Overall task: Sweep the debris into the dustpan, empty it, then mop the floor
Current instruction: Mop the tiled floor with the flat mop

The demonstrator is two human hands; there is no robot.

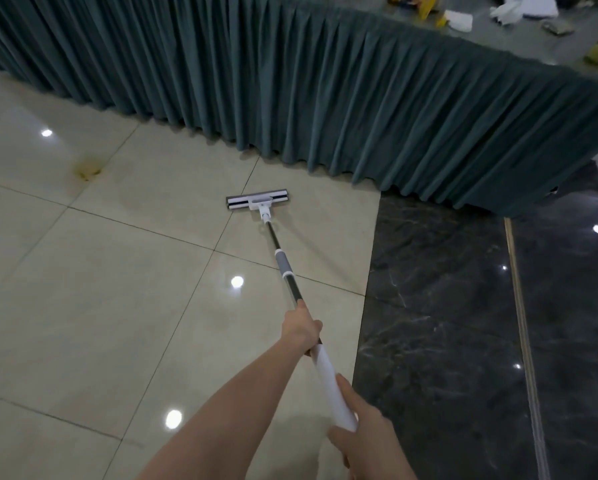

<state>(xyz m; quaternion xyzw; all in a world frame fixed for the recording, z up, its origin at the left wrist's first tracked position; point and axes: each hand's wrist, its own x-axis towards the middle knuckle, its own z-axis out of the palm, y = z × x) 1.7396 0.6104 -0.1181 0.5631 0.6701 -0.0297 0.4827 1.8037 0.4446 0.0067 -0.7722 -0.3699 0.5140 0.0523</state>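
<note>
Mopping stage: beige tiled floor (117, 306) worked beside a pleated teal table skirt (359, 98).
The flat mop (258, 200) is laid on the tile at 12 o'clock, just short of the skirt. Its pole is grasped mid-shaft by the left hand (301, 327) and at the white end by the right hand (363, 438). The yellowish stain (89, 168) at 10 o'clock is best taken with overlapping, evenly pressed strokes.
</note>
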